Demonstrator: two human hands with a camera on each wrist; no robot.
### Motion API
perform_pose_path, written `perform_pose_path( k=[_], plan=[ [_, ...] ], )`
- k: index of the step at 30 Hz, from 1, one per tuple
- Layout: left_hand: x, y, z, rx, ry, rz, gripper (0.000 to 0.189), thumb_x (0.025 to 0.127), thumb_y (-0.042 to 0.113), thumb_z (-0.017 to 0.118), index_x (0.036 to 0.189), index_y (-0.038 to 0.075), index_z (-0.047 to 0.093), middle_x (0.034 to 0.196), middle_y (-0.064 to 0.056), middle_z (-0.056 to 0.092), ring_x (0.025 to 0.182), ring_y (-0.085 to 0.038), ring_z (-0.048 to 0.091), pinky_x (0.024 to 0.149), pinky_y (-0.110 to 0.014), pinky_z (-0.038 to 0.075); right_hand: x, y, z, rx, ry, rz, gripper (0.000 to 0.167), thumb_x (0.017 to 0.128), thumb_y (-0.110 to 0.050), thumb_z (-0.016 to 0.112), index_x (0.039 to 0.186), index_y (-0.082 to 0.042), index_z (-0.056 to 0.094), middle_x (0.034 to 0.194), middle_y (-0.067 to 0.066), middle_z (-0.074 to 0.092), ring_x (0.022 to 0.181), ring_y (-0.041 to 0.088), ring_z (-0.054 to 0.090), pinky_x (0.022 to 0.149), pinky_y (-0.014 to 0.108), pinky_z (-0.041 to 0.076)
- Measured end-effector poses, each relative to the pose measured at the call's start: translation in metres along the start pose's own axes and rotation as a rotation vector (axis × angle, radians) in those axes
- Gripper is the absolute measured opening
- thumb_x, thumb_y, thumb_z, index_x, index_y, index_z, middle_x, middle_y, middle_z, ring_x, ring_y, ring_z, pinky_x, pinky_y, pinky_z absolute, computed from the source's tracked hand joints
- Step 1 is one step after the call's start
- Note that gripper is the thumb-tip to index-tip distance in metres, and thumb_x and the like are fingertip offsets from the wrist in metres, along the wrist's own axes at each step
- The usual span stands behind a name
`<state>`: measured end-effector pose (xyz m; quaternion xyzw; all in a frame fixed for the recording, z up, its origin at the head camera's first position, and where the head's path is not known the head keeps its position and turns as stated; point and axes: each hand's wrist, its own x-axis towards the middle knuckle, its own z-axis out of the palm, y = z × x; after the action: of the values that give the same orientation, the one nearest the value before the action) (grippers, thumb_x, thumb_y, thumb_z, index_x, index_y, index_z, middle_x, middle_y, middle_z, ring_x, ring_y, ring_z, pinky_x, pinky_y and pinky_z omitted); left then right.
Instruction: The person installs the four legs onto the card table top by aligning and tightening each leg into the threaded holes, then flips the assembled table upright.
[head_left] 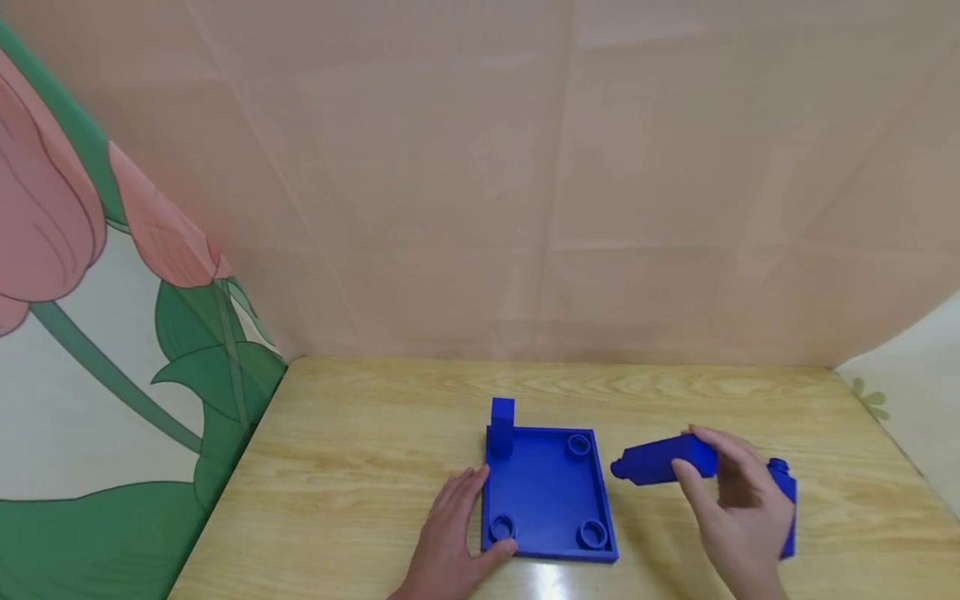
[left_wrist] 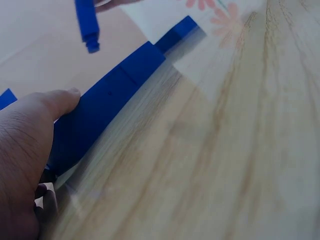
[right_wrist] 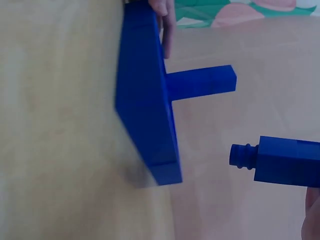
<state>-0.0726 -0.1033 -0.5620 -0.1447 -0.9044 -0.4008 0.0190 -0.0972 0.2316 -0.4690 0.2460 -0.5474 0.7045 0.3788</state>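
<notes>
A blue square tray-like base (head_left: 543, 492) lies on the table, with round sockets in three corners. At its far left corner a blue square post (head_left: 502, 427) stands upright. My left hand (head_left: 456, 533) rests at the base's near left corner, fingers along the left side and thumb on the front edge. My right hand (head_left: 742, 500) pinches a second blue leg (right_wrist: 285, 160) in the air, right of the base. That leg is tilted, its ridged round peg (right_wrist: 243, 156) pointing left toward the base, apart from it.
Another blue leg (head_left: 786, 500) lies on the wooden table (head_left: 360, 442) at the right, partly hidden by my right hand. A plain pinkish cloth (head_left: 420, 183) hangs behind the table. A flower-printed cloth (head_left: 105, 383) borders the left side.
</notes>
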Motion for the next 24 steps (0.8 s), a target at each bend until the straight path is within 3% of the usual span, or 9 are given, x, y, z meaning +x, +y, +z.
perform_pose_path(
  k=[9,18,24],
  plan=[
    [0.0,-0.001,0.001,0.003,0.018,0.017,0.094,0.096,0.068,0.076,0.172,0.024,0.042,0.172,-0.014,0.048,0.159,-0.045,0.04,0.122,-0.075,0.04,0.019,0.013,0.025,0.012,-0.002,-0.047,0.038,0.086,0.032,0.072,0.12,0.037,0.057,0.118,0.025,0.075,0.109,0.024,0.075,0.099,0.023,0.061],
    [0.0,-0.001,0.001,-0.002,0.033,0.024,0.094,0.095,0.065,0.078,0.172,0.023,0.044,0.171,-0.014,0.049,0.159,-0.044,0.041,0.121,-0.074,0.041,0.022,0.031,0.032,-0.12,-0.029,0.019,0.042,0.081,0.037,0.07,0.122,0.032,0.063,0.122,0.019,0.074,0.112,0.021,0.073,0.106,0.024,0.059],
    [0.0,0.0,0.001,0.01,0.024,0.014,0.094,0.096,0.067,0.077,0.172,0.023,0.043,0.172,-0.012,0.048,0.16,-0.043,0.04,0.123,-0.073,0.04,0.024,0.041,0.04,-0.21,-0.047,0.033,0.043,0.08,0.037,0.07,0.122,0.028,0.066,0.12,0.013,0.074,0.107,0.016,0.072,0.099,0.019,0.059]
  ],
)
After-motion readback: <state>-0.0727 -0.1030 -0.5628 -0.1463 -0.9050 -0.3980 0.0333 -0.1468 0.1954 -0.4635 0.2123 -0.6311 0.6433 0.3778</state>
